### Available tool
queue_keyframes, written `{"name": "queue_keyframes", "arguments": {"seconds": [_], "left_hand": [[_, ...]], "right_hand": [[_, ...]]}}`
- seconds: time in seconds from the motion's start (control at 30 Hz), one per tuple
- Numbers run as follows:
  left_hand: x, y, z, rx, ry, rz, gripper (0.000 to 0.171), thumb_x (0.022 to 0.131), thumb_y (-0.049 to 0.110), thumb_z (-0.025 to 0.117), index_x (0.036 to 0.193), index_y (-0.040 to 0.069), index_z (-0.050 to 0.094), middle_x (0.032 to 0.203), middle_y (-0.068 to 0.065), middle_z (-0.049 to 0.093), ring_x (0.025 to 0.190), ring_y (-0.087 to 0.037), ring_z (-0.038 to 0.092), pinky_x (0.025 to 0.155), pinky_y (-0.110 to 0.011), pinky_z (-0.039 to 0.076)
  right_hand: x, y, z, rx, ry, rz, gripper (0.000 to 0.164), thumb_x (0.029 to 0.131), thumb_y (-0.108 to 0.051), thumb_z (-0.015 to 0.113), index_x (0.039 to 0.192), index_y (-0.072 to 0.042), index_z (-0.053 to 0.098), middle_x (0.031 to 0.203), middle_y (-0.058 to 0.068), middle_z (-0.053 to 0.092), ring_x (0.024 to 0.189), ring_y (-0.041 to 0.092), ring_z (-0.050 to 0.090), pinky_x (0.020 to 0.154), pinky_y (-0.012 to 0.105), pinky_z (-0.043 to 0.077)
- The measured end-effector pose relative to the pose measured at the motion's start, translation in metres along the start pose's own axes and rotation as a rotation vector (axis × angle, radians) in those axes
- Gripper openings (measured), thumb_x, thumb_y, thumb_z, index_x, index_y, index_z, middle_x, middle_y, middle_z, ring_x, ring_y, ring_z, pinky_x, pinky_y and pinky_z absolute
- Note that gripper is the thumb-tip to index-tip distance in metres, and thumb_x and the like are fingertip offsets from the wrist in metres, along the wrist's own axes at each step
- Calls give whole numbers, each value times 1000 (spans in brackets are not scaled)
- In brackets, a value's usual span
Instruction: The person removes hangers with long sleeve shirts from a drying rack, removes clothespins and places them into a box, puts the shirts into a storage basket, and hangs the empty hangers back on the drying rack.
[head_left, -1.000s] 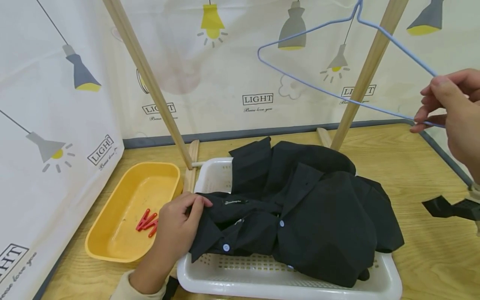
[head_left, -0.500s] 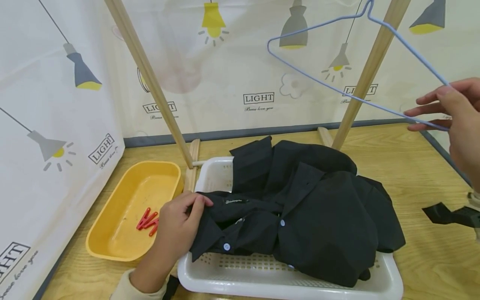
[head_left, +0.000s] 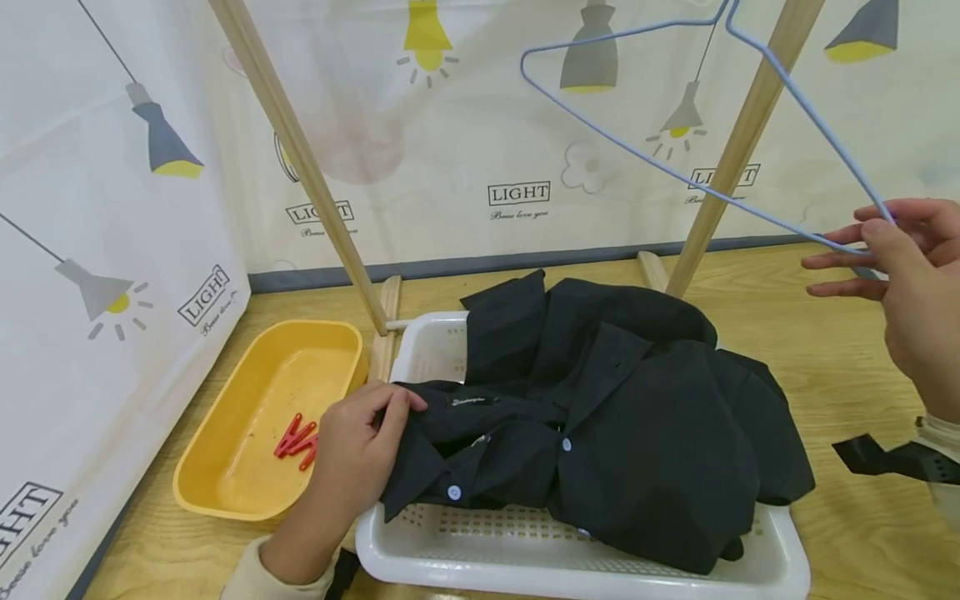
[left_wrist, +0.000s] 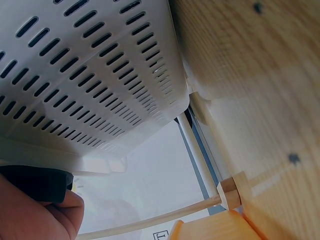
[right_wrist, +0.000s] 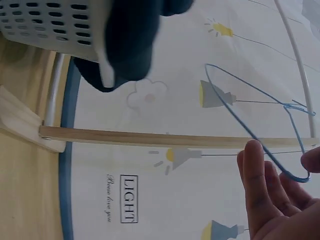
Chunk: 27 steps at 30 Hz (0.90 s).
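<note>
A black shirt [head_left: 660, 442] with pale buttons lies bunched in the white perforated basket [head_left: 480, 567], spilling over its back and right edges. My left hand [head_left: 360, 446] pinches the shirt's collar end at the basket's left side; in the left wrist view the fingers [left_wrist: 70, 210] grip a fold of black cloth. At the right, my right hand [head_left: 911, 275] holds the lower right corner of a blue wire hanger [head_left: 622, 146] between thumb and fingers. The hanger is tilted above the shirt. Its hook [right_wrist: 297, 106] shows near a white bar in the right wrist view.
A yellow tray [head_left: 217, 467] with several red clothespins [head_left: 294, 437] stands left of the basket. Two wooden posts [head_left: 300, 158] of a rack rise behind, with a white bar [right_wrist: 297, 55]. A lamp-printed sheet [head_left: 450, 158] covers the back and left.
My right hand has moved down, drawing the hanger's right corner lower, and the hanger has turned a little. My left hand and the shirt have stayed in place.
</note>
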<state>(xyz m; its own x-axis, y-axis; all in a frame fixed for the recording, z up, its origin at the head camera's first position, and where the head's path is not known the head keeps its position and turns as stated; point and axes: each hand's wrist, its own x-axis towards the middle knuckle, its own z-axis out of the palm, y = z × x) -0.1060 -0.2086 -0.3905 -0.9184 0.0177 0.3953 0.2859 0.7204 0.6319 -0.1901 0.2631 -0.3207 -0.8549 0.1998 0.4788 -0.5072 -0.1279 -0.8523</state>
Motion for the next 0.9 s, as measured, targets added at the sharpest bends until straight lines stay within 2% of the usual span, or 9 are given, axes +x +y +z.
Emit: {"name": "queue_keyframes", "arguments": {"seconds": [0.1,0.3,0.4,0.53,0.63,0.77,0.87,0.9], "left_hand": [[0,0,0,2,2,0,25,101,18,57,83,21,74,88,5,73,82,-7,65,76,-31,55],[0,1,0,-6,5,13,25,101,17,56,83,20,74,88,5,73,81,-8,65,76,-30,55],[0,0,0,-6,4,10,25,101,17,56,83,20,74,88,5,73,81,-8,65,76,-30,55],[1,0,0,-3,1,3,25,100,17,57,83,20,74,88,5,73,81,-7,65,76,-31,55],[1,0,0,-5,3,8,25,101,17,56,83,20,74,88,5,73,81,-8,65,76,-31,55],[0,0,0,-3,12,8,26,101,17,56,83,21,75,87,5,73,81,-8,65,75,-29,54],[0,0,0,-3,12,1,25,100,17,57,83,21,75,87,6,73,80,-8,64,74,-29,54],[0,0,0,-4,9,-1,25,100,17,57,83,21,74,87,6,73,80,-7,64,74,-29,54]], "right_hand": [[-6,6,-4,-36,5,47,18,101,-8,53,119,-5,55,100,5,68,73,9,75,56,20,57],[-19,15,-13,-350,-12,147,20,105,-23,48,120,-13,57,99,-7,70,67,3,72,56,17,55],[-24,22,-16,-545,-98,202,24,105,-29,47,116,-13,61,99,-12,67,68,2,72,56,19,56],[-29,32,-15,-756,-282,291,30,106,-32,46,118,-8,60,99,-16,64,71,3,71,58,24,57],[-27,38,-8,-877,-428,351,36,106,-34,46,126,-6,59,111,-3,67,73,0,68,60,27,57],[-21,42,3,-955,-584,355,41,106,-34,47,135,-8,57,131,20,59,77,-4,62,64,24,52],[-18,42,10,-955,-634,330,42,105,-34,50,140,-12,55,138,20,56,82,-1,63,69,20,49],[-18,42,12,-951,-641,326,43,104,-34,50,142,-14,54,141,19,54,89,3,64,71,19,48]]}}
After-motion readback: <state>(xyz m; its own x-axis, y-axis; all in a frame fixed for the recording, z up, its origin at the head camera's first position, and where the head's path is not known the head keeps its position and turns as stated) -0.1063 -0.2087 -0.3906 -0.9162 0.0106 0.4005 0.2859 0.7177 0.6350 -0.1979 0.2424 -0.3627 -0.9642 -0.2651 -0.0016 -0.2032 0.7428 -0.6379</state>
